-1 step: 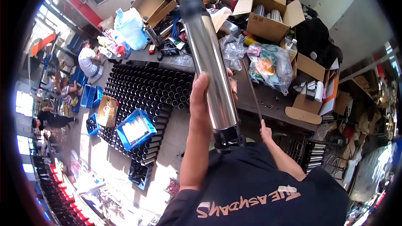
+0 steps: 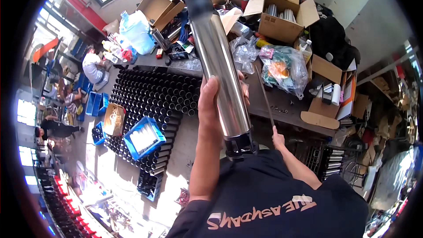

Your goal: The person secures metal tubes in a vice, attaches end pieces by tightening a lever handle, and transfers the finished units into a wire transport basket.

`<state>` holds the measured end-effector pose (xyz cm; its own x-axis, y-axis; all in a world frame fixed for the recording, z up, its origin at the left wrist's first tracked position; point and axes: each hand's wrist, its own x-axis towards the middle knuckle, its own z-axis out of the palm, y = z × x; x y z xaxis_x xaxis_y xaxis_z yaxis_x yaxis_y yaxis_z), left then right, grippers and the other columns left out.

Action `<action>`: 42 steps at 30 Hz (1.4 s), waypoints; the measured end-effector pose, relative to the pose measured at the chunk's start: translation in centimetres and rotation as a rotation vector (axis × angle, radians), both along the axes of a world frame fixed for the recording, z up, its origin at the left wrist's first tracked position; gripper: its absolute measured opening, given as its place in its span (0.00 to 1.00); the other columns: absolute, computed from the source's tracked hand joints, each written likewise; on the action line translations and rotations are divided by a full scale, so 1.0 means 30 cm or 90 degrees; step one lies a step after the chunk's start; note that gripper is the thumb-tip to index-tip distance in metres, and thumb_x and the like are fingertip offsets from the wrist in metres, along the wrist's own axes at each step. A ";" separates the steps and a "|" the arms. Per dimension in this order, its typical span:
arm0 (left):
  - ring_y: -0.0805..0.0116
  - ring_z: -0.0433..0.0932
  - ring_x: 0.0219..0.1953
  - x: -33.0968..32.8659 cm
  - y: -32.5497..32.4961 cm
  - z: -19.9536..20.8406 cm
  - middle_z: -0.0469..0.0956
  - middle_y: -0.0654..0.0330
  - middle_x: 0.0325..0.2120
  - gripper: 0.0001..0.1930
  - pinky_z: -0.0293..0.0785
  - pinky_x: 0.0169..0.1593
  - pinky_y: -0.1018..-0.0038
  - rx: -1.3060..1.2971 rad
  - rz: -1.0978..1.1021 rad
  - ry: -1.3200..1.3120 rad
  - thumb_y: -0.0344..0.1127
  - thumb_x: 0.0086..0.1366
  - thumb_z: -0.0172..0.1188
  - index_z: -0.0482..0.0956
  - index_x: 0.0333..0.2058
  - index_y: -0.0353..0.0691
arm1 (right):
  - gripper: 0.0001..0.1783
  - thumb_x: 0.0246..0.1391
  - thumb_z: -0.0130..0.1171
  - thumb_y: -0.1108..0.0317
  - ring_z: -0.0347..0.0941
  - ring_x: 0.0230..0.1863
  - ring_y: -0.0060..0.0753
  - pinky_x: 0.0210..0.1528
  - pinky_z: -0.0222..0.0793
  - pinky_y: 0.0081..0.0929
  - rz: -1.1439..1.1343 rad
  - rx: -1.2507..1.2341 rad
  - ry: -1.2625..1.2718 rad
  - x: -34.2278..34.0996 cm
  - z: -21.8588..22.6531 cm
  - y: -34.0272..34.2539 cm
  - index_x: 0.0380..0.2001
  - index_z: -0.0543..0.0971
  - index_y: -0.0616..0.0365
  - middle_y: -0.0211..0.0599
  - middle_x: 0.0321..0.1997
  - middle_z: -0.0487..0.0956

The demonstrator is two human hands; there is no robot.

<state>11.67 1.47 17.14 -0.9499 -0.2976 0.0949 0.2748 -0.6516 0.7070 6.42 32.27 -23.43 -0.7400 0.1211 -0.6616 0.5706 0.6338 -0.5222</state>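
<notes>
We stand at a dark surface (image 2: 282, 101) crowded with open cardboard boxes (image 2: 282, 17) and plastic bags (image 2: 284, 68), with rows of black tubes (image 2: 154, 97) on the floor beside it. Our left hand (image 2: 211, 97) has its fingers clenched around an upright steel cylinder (image 2: 218, 61) held over the surface's near edge. Our right hand (image 2: 277, 139) seems to grip a thin rod (image 2: 264, 94), though its fingers are mostly hidden.

A workshop: rows of black tubes (image 2: 154, 94), cluttered workbench (image 2: 286, 105), cardboard boxes (image 2: 282, 22).
</notes>
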 end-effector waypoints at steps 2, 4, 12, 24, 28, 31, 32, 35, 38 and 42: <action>0.66 0.79 0.29 0.009 -0.006 0.032 0.78 0.52 0.29 0.41 0.75 0.33 0.74 -0.069 0.027 -0.011 0.70 0.67 0.46 0.69 0.53 0.30 | 0.45 0.57 0.50 0.27 0.78 0.35 0.49 0.43 0.68 0.46 -0.023 0.007 -0.029 0.004 0.020 -0.078 0.20 0.78 0.68 0.51 0.27 0.81; 0.67 0.78 0.29 0.021 -0.012 0.044 0.78 0.52 0.28 0.40 0.75 0.33 0.75 -0.122 0.028 0.003 0.69 0.67 0.46 0.69 0.53 0.30 | 0.42 0.57 0.54 0.30 0.78 0.32 0.44 0.39 0.68 0.42 -0.041 -0.028 0.031 0.000 -0.010 -0.115 0.20 0.78 0.67 0.46 0.25 0.80; 0.61 0.76 0.31 0.041 0.020 -0.063 0.70 0.50 0.45 0.42 0.77 0.28 0.65 0.119 -0.155 0.210 0.70 0.62 0.53 0.70 0.52 0.30 | 0.20 0.57 0.60 0.42 0.68 0.24 0.21 0.23 0.59 0.25 -0.171 -0.389 -0.101 -0.145 -0.124 -0.190 0.37 0.78 0.47 0.26 0.31 0.78; 0.55 0.79 0.37 0.157 -0.093 -0.176 0.75 0.48 0.41 0.47 0.79 0.37 0.60 0.197 0.027 0.071 0.77 0.65 0.41 0.61 0.65 0.39 | 0.22 0.59 0.60 0.45 0.73 0.27 0.29 0.27 0.66 0.29 -0.148 -0.199 -0.133 0.137 -0.182 0.181 0.43 0.77 0.52 0.34 0.34 0.80; 0.57 0.79 0.31 0.245 -0.087 -0.340 0.76 0.53 0.35 0.43 0.78 0.36 0.58 0.151 -0.116 -0.038 0.78 0.64 0.38 0.63 0.63 0.49 | 0.19 0.60 0.60 0.52 0.73 0.23 0.30 0.21 0.65 0.30 -0.071 -0.117 -0.172 0.203 -0.189 0.301 0.40 0.79 0.58 0.38 0.30 0.80; 0.58 0.80 0.31 0.194 -0.094 -0.330 0.77 0.53 0.34 0.43 0.80 0.36 0.60 0.174 -0.084 -0.122 0.79 0.65 0.33 0.70 0.53 0.44 | 0.18 0.60 0.60 0.53 0.72 0.22 0.31 0.20 0.65 0.29 -0.057 -0.052 -0.155 0.210 -0.180 0.333 0.41 0.79 0.59 0.38 0.31 0.81; 0.58 0.80 0.31 0.191 -0.089 -0.319 0.77 0.53 0.33 0.44 0.81 0.36 0.60 0.193 -0.083 -0.114 0.79 0.65 0.32 0.71 0.51 0.42 | 0.18 0.61 0.60 0.54 0.73 0.23 0.31 0.21 0.66 0.29 -0.030 -0.025 -0.173 0.220 -0.167 0.332 0.41 0.79 0.60 0.38 0.32 0.82; 0.58 0.80 0.31 0.157 -0.104 -0.247 0.77 0.52 0.33 0.44 0.81 0.35 0.60 0.191 -0.091 -0.033 0.79 0.65 0.33 0.69 0.55 0.42 | 0.20 0.59 0.61 0.54 0.75 0.25 0.33 0.24 0.69 0.33 0.036 -0.040 -0.115 0.188 -0.201 0.318 0.42 0.81 0.62 0.40 0.30 0.81; 0.57 0.80 0.31 0.173 -0.126 -0.198 0.76 0.50 0.32 0.45 0.81 0.35 0.60 0.229 -0.104 0.015 0.78 0.66 0.33 0.62 0.62 0.43 | 0.21 0.59 0.60 0.53 0.75 0.26 0.32 0.26 0.69 0.33 0.163 -0.024 -0.083 0.171 -0.144 0.204 0.39 0.82 0.63 0.38 0.30 0.82; 0.55 0.82 0.36 0.195 -0.168 -0.157 0.77 0.49 0.39 0.43 0.82 0.40 0.60 0.115 -0.079 -0.038 0.74 0.70 0.32 0.60 0.64 0.40 | 0.24 0.60 0.61 0.52 0.79 0.30 0.30 0.31 0.74 0.30 0.122 -0.098 -0.068 0.195 -0.155 0.099 0.45 0.81 0.64 0.40 0.34 0.84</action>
